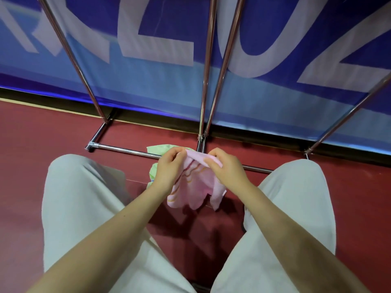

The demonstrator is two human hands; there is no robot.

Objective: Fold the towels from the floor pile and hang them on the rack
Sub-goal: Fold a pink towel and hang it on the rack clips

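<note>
We are early in the job, as far as we can judge. Our left hand [169, 166] and right hand [226, 168] each pinch the top edge of a pink towel [194, 185] at frame centre, hanging unfolded. A green towel [157, 150] lies on the floor [53, 132] behind it, and the rack [131, 152] shows bare poles — nothing hung in view.
</note>
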